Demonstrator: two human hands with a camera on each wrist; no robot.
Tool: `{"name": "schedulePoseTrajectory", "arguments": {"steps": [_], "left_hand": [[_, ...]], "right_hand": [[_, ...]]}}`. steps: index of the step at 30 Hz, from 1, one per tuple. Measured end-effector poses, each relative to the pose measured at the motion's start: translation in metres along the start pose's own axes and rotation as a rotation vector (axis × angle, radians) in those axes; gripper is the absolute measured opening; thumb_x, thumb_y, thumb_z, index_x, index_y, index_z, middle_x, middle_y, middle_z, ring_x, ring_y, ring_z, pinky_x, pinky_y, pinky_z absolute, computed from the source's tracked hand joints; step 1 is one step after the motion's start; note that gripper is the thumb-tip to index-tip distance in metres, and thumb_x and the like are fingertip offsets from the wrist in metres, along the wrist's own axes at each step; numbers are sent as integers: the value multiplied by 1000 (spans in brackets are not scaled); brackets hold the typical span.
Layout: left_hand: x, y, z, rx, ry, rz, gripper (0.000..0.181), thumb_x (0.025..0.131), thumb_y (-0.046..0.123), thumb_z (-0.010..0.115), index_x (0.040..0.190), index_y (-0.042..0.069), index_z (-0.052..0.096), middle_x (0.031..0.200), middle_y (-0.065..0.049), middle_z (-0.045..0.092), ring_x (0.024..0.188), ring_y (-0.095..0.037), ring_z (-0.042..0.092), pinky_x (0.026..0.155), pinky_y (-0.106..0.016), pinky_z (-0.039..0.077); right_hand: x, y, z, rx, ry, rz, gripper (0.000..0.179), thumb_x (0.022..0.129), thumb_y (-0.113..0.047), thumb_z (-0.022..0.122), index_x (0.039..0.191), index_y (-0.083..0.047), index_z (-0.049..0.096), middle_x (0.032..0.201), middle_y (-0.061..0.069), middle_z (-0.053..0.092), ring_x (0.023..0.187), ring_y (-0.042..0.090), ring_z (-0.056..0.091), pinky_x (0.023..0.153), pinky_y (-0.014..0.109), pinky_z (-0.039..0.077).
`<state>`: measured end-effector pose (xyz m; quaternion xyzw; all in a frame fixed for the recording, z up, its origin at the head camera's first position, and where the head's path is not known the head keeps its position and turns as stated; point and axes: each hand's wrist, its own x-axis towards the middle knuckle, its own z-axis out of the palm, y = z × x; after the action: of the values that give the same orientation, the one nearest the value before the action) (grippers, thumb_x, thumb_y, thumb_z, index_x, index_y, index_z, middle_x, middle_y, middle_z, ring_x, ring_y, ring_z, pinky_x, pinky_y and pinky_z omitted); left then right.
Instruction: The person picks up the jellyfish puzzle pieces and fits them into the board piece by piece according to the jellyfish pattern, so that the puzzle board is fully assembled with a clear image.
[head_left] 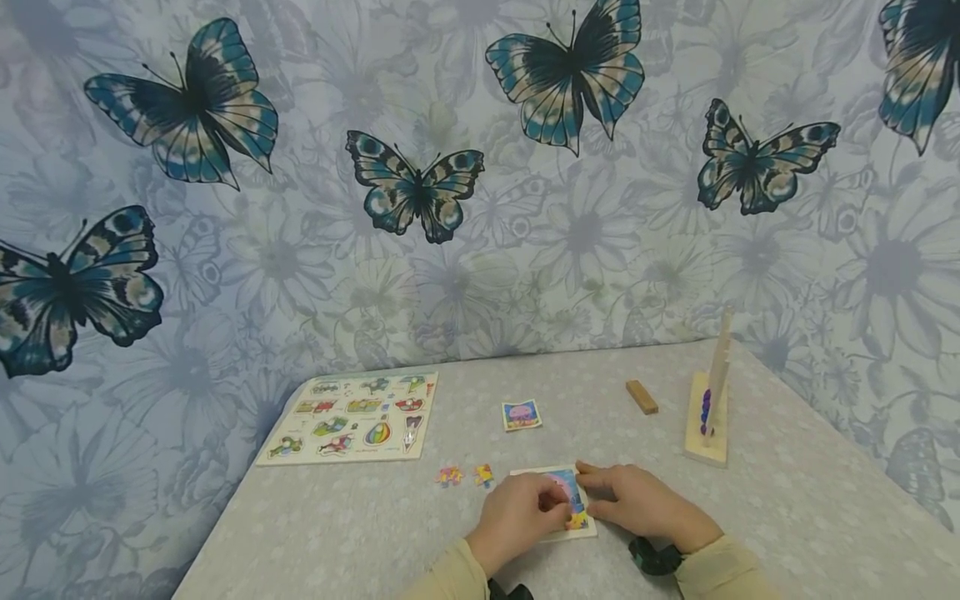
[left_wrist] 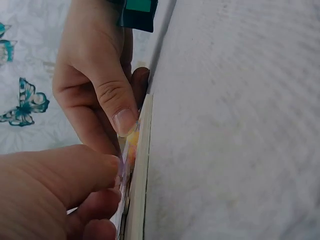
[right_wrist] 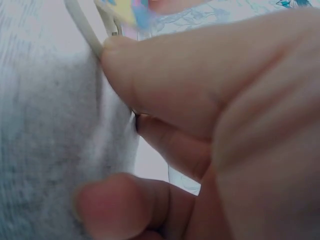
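Note:
A small jigsaw puzzle in a pale frame [head_left: 577, 534] lies on the table, with blue, pink and yellow parts showing. My left hand [head_left: 522, 510] is over its left half and hides much of the picture. Between its thumb and fingertips it pinches a small puzzle piece, whose blurred yellow and blue face [right_wrist: 125, 11] shows in the right wrist view. At the frame's right side is my right hand [head_left: 637, 500], forefinger near the far corner and thumb [left_wrist: 124, 120] at the edge. Two loose groups of puzzle pieces [head_left: 450, 476] lie just left of the frame.
A small picture card [head_left: 521, 414] of a pink jellyfish lies beyond the frame. At the back left is a wooden board [head_left: 352, 417] with vehicle pictures. On the right are a wooden block [head_left: 642, 397] and an upright stand [head_left: 708, 412] with purple beads. A butterfly-patterned wall backs the table.

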<state>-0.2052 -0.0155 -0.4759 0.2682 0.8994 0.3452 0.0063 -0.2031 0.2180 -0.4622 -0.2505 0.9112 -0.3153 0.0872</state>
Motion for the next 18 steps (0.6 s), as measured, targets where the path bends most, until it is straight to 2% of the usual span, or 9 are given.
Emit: {"name": "schedulePoseTrajectory", "arguments": {"steps": [2,4,9,13,18], "left_hand": [[0,0,0,19,2,-8,3,91,28,78,91,26,77,74,25,62,63,9,52,55,-19,43],[0,0,0,32,3,-5,8,91,28,77,99,24,78,75,24,61,62,8,51,54,-20,43],[-3,3,0,147,-30,76,28,93,32,74,119,25,78,75,20,57,59,7,45,50,-17,39],[-5,5,0,231,-59,115,31,92,38,76,121,29,78,75,19,55,58,8,42,50,-17,37],[-6,6,1,210,-51,104,26,90,38,78,113,26,79,76,20,56,60,9,44,54,-16,39]], "right_hand": [[0,0,0,-2,0,-4,49,96,-28,73,139,-6,64,151,14,54,133,39,57,102,60,48],[1,0,0,-5,0,-7,49,96,-27,72,139,-6,64,152,14,54,133,39,57,102,60,47],[1,1,1,-31,7,-14,48,96,-27,73,139,-7,65,151,13,55,130,37,60,101,59,48],[1,-1,-1,-38,11,-18,49,96,-27,72,140,-7,64,151,13,55,128,35,61,100,57,50],[0,-1,-1,-30,13,-17,48,96,-27,72,139,-7,64,151,13,55,130,37,60,101,59,48]]}}
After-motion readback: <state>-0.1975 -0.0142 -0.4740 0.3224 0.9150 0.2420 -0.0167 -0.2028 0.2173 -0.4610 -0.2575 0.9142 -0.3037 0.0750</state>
